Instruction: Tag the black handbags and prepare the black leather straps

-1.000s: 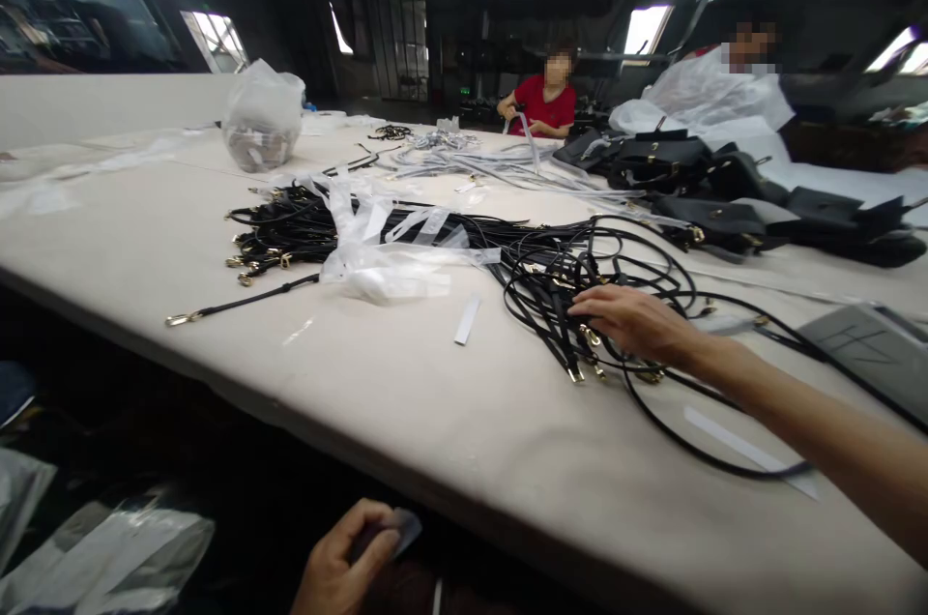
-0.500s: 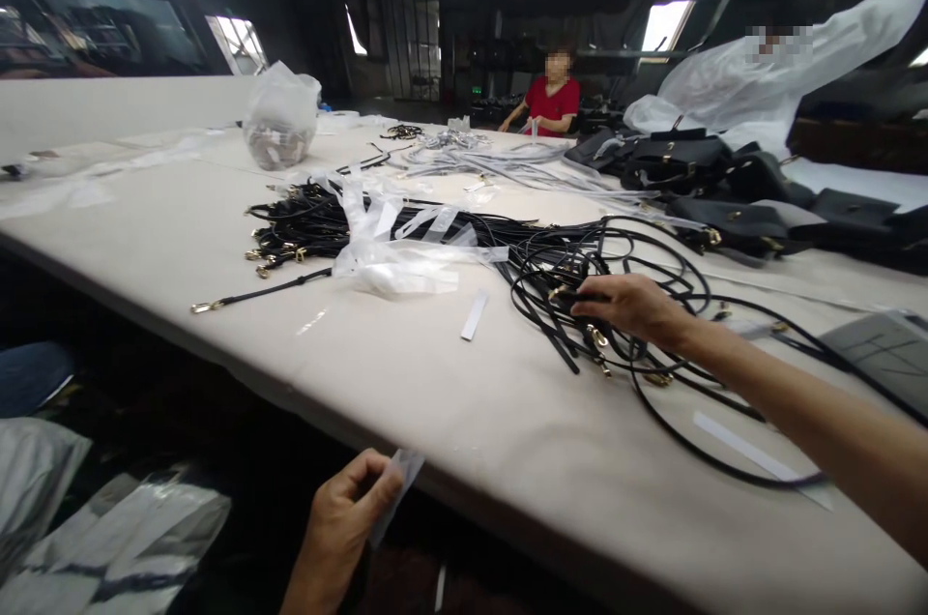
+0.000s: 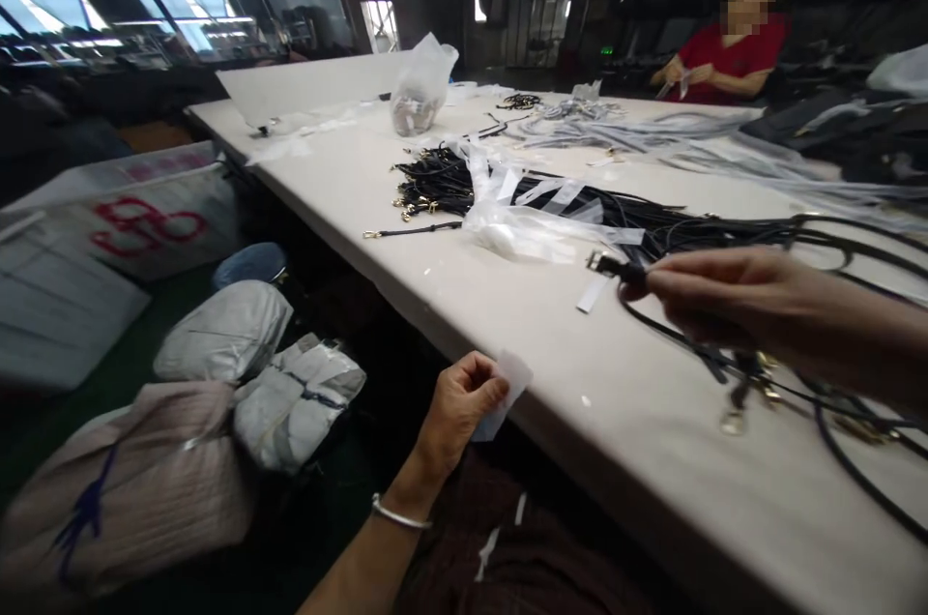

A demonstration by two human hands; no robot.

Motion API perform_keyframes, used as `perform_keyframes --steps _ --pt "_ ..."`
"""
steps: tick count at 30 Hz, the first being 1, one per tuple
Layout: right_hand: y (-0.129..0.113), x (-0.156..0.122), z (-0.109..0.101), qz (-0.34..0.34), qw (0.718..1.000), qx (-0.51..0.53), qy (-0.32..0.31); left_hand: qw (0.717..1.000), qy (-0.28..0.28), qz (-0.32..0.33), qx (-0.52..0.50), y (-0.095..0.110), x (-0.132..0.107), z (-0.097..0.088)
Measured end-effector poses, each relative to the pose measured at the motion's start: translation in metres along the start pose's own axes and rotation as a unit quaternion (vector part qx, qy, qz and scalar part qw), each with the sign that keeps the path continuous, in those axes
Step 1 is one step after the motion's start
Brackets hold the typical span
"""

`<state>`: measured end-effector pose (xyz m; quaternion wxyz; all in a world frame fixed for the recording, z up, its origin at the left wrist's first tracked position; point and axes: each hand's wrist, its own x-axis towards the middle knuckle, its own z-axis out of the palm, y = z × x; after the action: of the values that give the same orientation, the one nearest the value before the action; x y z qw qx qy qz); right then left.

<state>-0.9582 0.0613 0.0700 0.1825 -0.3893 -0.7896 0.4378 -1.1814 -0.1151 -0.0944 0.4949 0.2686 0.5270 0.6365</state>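
Between the thumb and fingers of my left hand (image 3: 460,402) is a small translucent plastic piece (image 3: 513,381), held just off the table's front edge. My right hand (image 3: 746,301) grips a black strap (image 3: 622,271) near its end, where a metal buckle or fitting shows; the hand is slightly blurred. Other black straps (image 3: 855,233) with gold clasps lie coiled behind and below this hand. Left of it, a long bundle of black straps (image 3: 435,175) rests on the table, with clear plastic strips (image 3: 514,228) heaped over it.
The pale table (image 3: 348,175) runs away to the back. On it stand a filled plastic bag (image 3: 420,93) and many grey-wrapped straps (image 3: 652,127). A person in red (image 3: 739,59) works across the table. Wrapped bundles (image 3: 301,402) and a sack (image 3: 145,489) lie on the floor at left.
The view has swung left. My right hand has lifted a strap end from the coiled pile and brought it leftward. My left hand still pinches the plastic piece.
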Motion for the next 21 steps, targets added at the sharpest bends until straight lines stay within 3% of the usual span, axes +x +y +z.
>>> perform_keyframes --steps 2,5,8,10,14,17,21 --pt "0.023 0.0 0.015 0.08 0.992 0.065 -0.07 0.999 0.001 -0.004 0.04 -0.001 -0.005 -0.009" --pt "0.045 0.001 0.009 0.109 0.99 0.068 -0.064 0.996 0.013 -0.02 0.087 -0.007 -0.008 -0.025" --pt "0.05 0.009 -0.01 0.078 0.991 -0.1 -0.044 0.994 0.026 -0.037 0.104 -0.02 -0.002 -0.035" --pt "0.047 0.023 -0.017 0.032 0.976 -0.214 -0.007 0.992 0.023 -0.04 0.119 -0.028 0.001 -0.033" --pt "0.037 0.065 -0.016 -0.062 0.959 -0.274 0.033 0.984 -0.012 0.0 0.179 -0.035 0.006 -0.012" --pt "0.026 0.11 -0.009 -0.075 0.971 -0.227 0.015 0.962 -0.03 0.084 0.258 -0.036 0.023 0.006" --pt "-0.015 0.179 0.002 -0.048 0.998 -0.007 0.043 0.925 -0.01 0.153 0.349 -0.041 0.053 0.017"
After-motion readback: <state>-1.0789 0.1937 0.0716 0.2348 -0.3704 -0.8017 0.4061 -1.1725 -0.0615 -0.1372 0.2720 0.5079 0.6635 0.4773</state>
